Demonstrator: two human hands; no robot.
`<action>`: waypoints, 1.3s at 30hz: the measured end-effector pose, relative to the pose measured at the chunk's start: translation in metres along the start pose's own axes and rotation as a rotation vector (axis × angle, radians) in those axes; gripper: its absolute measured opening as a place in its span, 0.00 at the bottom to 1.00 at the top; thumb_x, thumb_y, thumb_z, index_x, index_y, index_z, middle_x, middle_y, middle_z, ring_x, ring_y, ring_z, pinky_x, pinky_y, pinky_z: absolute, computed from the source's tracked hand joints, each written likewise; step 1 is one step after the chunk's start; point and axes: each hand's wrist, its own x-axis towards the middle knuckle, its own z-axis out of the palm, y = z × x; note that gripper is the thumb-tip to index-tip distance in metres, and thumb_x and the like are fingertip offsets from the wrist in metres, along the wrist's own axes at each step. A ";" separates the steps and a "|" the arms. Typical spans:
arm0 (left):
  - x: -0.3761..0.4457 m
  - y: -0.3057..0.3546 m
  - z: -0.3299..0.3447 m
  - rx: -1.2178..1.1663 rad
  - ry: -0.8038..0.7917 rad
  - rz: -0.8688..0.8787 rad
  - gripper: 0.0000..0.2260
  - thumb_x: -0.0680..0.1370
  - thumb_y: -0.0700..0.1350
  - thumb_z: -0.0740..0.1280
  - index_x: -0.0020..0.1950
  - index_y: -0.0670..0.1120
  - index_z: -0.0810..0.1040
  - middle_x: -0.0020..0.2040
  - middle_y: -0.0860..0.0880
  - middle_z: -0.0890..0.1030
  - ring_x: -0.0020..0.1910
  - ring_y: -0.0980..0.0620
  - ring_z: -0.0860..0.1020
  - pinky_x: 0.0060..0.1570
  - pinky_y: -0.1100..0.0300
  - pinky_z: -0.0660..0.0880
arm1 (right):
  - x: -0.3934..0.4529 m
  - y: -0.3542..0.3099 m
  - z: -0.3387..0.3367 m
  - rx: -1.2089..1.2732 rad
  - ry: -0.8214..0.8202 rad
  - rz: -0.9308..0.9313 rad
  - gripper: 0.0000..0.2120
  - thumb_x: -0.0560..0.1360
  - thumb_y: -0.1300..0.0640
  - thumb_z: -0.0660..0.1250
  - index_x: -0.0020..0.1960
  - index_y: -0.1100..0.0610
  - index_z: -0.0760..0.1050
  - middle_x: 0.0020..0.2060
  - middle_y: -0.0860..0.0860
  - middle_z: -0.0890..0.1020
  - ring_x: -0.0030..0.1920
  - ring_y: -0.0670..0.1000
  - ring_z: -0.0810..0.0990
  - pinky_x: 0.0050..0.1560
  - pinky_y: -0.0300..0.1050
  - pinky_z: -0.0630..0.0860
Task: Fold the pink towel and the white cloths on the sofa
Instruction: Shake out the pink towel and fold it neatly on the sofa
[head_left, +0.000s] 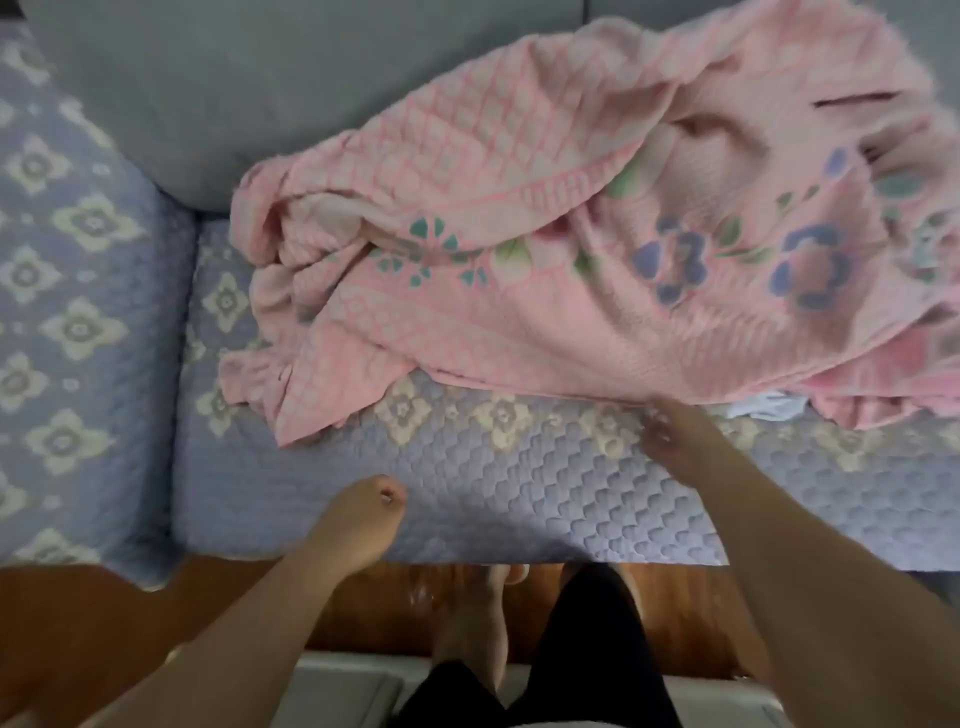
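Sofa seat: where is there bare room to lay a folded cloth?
Bare: the front strip of the sofa seat, between pink towel and seat edge, beside the left hand. Crowded: behind, and right around the white cloth.
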 end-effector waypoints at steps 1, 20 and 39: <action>0.003 -0.003 0.004 -0.013 0.004 0.001 0.11 0.83 0.46 0.61 0.41 0.51 0.77 0.42 0.54 0.78 0.44 0.54 0.77 0.41 0.59 0.68 | 0.010 -0.006 0.007 0.076 -0.011 0.012 0.06 0.80 0.56 0.68 0.46 0.56 0.74 0.38 0.52 0.74 0.33 0.48 0.72 0.32 0.40 0.73; -0.106 0.137 -0.041 0.027 -0.052 0.419 0.15 0.81 0.44 0.63 0.67 0.49 0.75 0.61 0.49 0.78 0.55 0.52 0.76 0.55 0.61 0.71 | -0.274 -0.040 0.008 0.749 0.018 -0.034 0.11 0.82 0.64 0.64 0.40 0.61 0.71 0.29 0.52 0.68 0.30 0.46 0.66 0.30 0.41 0.81; -0.172 0.158 -0.067 0.282 0.425 0.535 0.19 0.78 0.64 0.59 0.60 0.52 0.74 0.57 0.48 0.73 0.58 0.44 0.74 0.52 0.50 0.74 | -0.437 -0.037 0.089 0.659 -0.284 -0.161 0.12 0.78 0.63 0.70 0.37 0.61 0.73 0.25 0.53 0.71 0.26 0.46 0.69 0.41 0.42 0.78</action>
